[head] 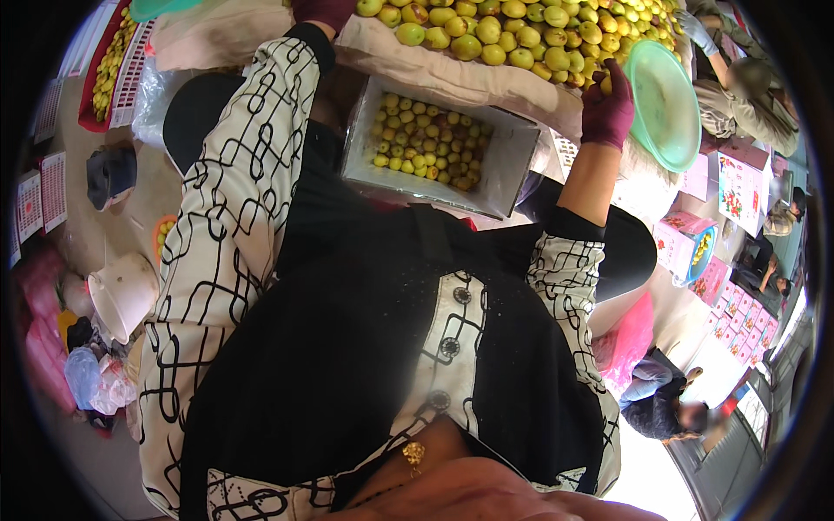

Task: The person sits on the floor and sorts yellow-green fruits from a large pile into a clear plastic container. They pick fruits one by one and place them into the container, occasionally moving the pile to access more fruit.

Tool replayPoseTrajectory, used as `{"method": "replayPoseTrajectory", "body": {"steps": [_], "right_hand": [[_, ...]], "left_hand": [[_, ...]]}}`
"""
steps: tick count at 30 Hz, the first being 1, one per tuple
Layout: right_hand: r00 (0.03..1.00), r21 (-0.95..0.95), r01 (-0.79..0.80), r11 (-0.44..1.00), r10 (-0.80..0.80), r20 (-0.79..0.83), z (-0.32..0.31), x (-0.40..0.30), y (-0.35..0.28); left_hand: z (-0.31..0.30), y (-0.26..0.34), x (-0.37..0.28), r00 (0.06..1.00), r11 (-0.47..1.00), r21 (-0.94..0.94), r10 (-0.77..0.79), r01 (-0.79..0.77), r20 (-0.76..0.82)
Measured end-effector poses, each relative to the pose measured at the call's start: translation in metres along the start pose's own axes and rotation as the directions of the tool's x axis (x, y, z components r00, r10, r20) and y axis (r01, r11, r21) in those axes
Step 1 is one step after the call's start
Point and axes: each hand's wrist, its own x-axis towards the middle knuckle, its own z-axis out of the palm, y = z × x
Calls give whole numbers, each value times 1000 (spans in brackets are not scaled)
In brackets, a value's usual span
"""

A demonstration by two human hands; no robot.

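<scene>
My left hand (324, 12), in a maroon glove, is cut off by the top edge of the picture, so its fingers are hidden. My right hand (607, 111), also gloved in maroon, is at the near right edge of a heap of yellow-green jujubes (495, 32). Between its thumb and finger shows one fruit (606, 85); whether they grip it is unclear. Right beside that hand, a translucent green plastic bowl (664, 107) stands tilted. Below the heap's padded cloth edge (449, 75), an open box (505, 166) with pale inner walls holds many jujubes in front of my lap.
A red crate (88, 98) of fruit stands at far left. Near it are a white bucket (124, 293) and plastic bags (98, 381). At right, a co-worker's gloved hand (696, 31) reaches to the heap; pink printed cartons (743, 189) and other people lie beyond.
</scene>
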Motion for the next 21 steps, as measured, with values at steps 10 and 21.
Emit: {"method": "replayPoseTrajectory", "body": {"steps": [10, 21], "right_hand": [[950, 383, -267, 885, 175, 258, -38, 17, 13], [973, -164, 128, 978, -92, 210, 1, -9, 1]], "left_hand": [[-8, 5, 4, 999, 992, -123, 12, -16, -29], [-1, -3, 4, 1000, 990, -140, 23, -23, 2]]}}
